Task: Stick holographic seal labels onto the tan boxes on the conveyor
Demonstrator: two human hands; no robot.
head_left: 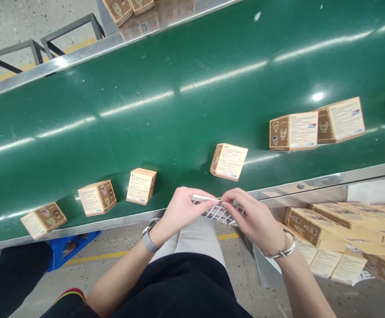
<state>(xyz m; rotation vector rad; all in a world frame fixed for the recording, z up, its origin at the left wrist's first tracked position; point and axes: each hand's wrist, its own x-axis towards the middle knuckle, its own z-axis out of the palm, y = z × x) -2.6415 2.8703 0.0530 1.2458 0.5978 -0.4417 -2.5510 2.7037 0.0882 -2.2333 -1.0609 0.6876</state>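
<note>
A printed sheet [221, 214] with rows of small dark and reddish pictures, perhaps stickers, is held at the near edge of the belt. My left hand [187, 204] pinches its left end, where a white edge is folded or curled up. Thumb and fingers of my right hand [250, 213] close on the sheet's right part, and the fingertips of both hands nearly meet at the top edge. Anything small between those fingertips is hidden. Just beyond my hands, a small brown and cream box [230, 162] rests on the green belt [185, 119], touched by neither hand.
Two more boxes [303, 131] [344, 120] touch each other farther right on the belt. Several stand to the left, including one box [141, 186]. Many boxes [318, 227] are packed at the lower right. A metal rail [129, 222] edges the belt; another person's dark-clothed leg [23, 274] shows lower left.
</note>
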